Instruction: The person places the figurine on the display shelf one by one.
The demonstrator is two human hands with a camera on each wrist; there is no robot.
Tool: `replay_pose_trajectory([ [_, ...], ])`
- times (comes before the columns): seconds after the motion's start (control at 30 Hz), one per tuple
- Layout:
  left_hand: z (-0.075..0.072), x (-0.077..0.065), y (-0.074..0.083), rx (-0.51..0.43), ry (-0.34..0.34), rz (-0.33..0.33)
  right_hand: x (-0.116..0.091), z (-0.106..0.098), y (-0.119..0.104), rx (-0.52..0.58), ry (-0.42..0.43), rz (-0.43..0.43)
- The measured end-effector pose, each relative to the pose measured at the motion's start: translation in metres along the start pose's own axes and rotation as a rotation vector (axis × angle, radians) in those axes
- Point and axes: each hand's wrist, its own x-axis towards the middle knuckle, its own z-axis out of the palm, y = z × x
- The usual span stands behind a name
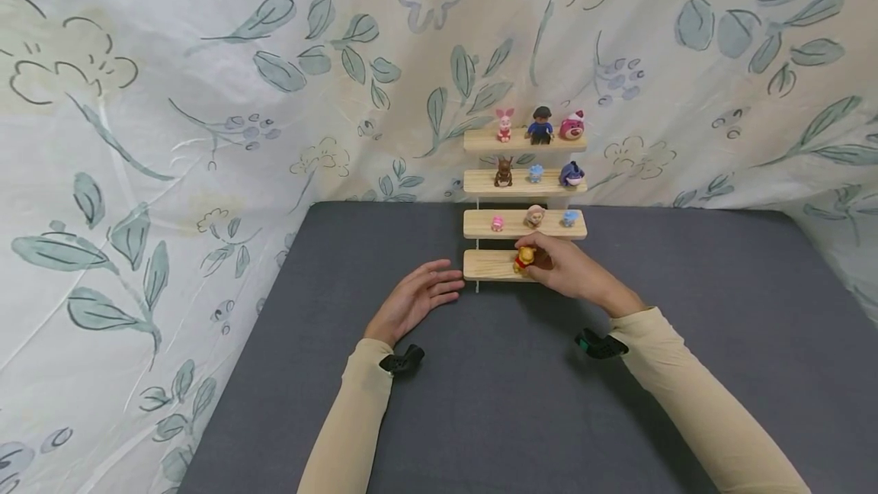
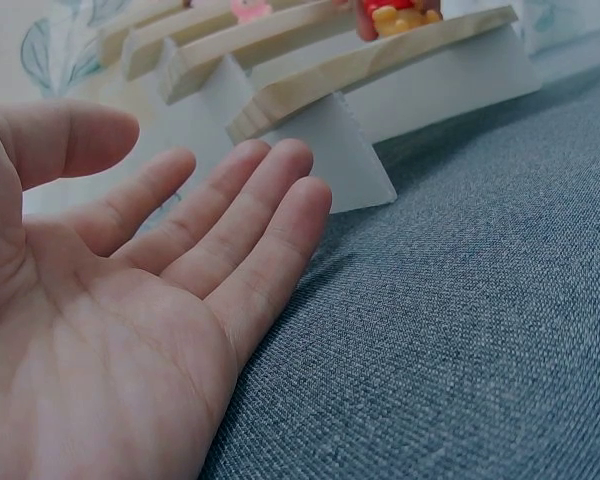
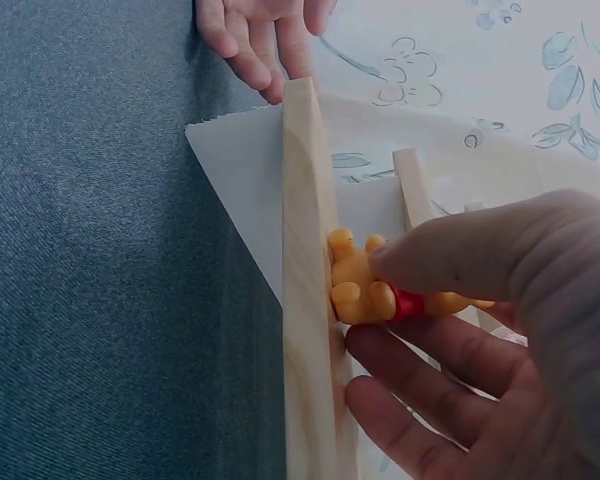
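Note:
My right hand (image 1: pixel 572 269) pinches a small yellow bear figurine in a red shirt (image 1: pixel 524 258) between thumb and fingers. In the right wrist view the bear figurine (image 3: pixel 358 280) has its feet against the lowest wooden shelf board (image 3: pixel 308 250). My left hand (image 1: pixel 420 297) holds nothing; its fingers are loosely extended, with the tips close to the left end of that lowest board (image 1: pixel 488 266). The left wrist view shows the left palm (image 2: pixel 130 330) turned up beside the white side support (image 2: pixel 340 165); whether the fingertips touch it I cannot tell.
Above rise more wooden tiers. Three figurines stand on each: a pink one (image 1: pixel 497 224), a beige one (image 1: pixel 535 216) and a blue one (image 1: pixel 569 218) lowest; a brown one (image 1: pixel 504 172) higher; a dark-haired doll (image 1: pixel 541 126) on top. Behind the grey cloth (image 1: pixel 507 402) hangs a floral curtain (image 1: pixel 226 82).

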Motion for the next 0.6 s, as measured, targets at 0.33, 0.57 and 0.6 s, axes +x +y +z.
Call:
replay_pose_trajectory([
  [0.33,0.0005,0.0010,0.0006,-0.012,0.003,0.001,0.0006,0.0005,0.0019,0.013,0.021,0.023],
  [0.57,0.0003,0.0009,-0.0004,-0.004,0.004,0.002,0.0005,-0.0013,0.0009,0.004,0.017,0.046],
  [0.6,0.0003,0.0007,-0.0003,-0.004,0.003,0.001,0.0001,-0.0020,0.0004,0.002,0.017,0.051],
])
